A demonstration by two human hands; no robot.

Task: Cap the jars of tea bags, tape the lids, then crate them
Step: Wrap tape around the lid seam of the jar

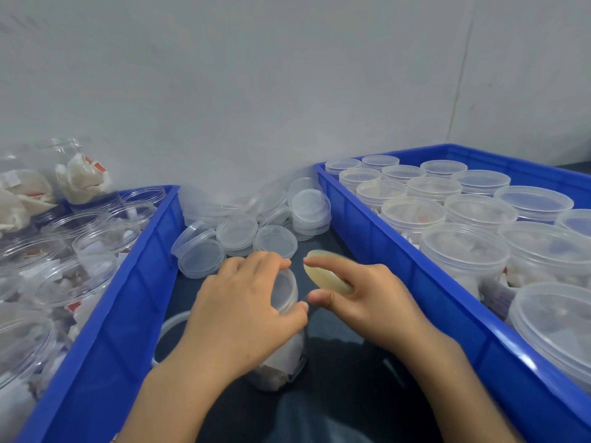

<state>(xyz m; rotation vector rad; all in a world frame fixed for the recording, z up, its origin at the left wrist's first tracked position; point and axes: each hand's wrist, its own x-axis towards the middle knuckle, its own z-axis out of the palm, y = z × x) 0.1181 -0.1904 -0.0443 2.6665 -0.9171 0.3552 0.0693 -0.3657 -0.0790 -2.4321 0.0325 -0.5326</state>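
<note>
A clear jar of tea bags stands low in the middle with a translucent lid on top. My left hand grips that lid from above, fingers and thumb curled round its rim. Just to the right, my right hand holds a yellowish roll of tape between index finger and thumb, close to the lid. Whether tape touches the lid is unclear.
A heap of loose lids lies behind the hands. The blue crate on the left holds several uncapped jars of tea bags. The blue crate on the right holds several capped jars. A grey wall stands behind.
</note>
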